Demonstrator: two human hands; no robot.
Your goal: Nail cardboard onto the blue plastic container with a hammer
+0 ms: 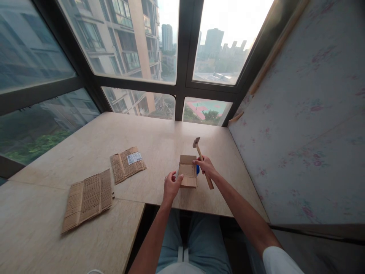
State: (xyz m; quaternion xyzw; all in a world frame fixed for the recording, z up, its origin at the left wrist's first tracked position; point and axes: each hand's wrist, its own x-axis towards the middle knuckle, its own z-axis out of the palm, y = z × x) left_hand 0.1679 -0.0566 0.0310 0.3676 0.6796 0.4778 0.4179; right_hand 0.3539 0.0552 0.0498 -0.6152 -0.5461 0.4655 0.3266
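Note:
A small creased cardboard piece (pixel 188 172) with folded flaps lies in front of me, over a blue object (pixel 197 170) that is mostly hidden. My left hand (pixel 172 186) is at its left edge, thumb on the cardboard and the other fingers loosely curled, apart from the thumb. In my right hand (pixel 205 166) is a hammer (pixel 210 182) with a wooden handle, gripped partway along, its head pointing toward the window. The right fingertips also touch the cardboard's upper right side.
Two flattened, perforated cardboard pieces lie to the left: a larger one (pixel 88 199) and a smaller one (pixel 128 164) with a white label (pixel 134 158). The pale countertop (pixel 159 140) ends at windows ahead and a floral wall (pixel 296 152) on the right. Its front edge meets my legs.

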